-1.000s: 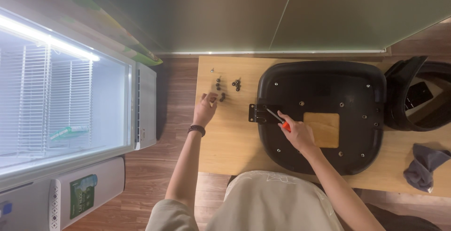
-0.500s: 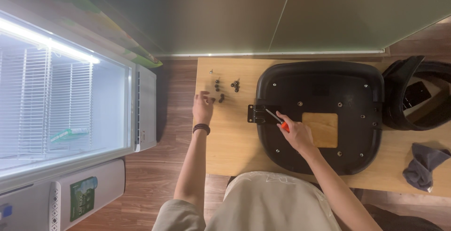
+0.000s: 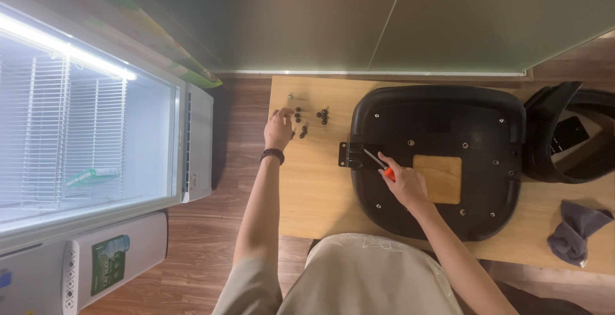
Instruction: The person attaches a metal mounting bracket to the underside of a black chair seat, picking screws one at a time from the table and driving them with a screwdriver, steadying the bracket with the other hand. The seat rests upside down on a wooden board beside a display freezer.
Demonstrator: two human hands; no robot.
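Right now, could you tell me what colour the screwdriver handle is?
Orange-red, on the screwdriver in the right hand; head view.

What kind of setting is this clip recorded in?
Probably a small shop or back room used as a makeshift assembly spot: a lit glass-door display fridge stands beside a wooden table holding an upturned black chair seat and loose screws.

Green rectangular label [image 3: 109, 263] on white cabinet [image 3: 38, 276]

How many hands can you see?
2. The left hand reaches among the small screws on the table; the right hand holds a screwdriver on the black seat.
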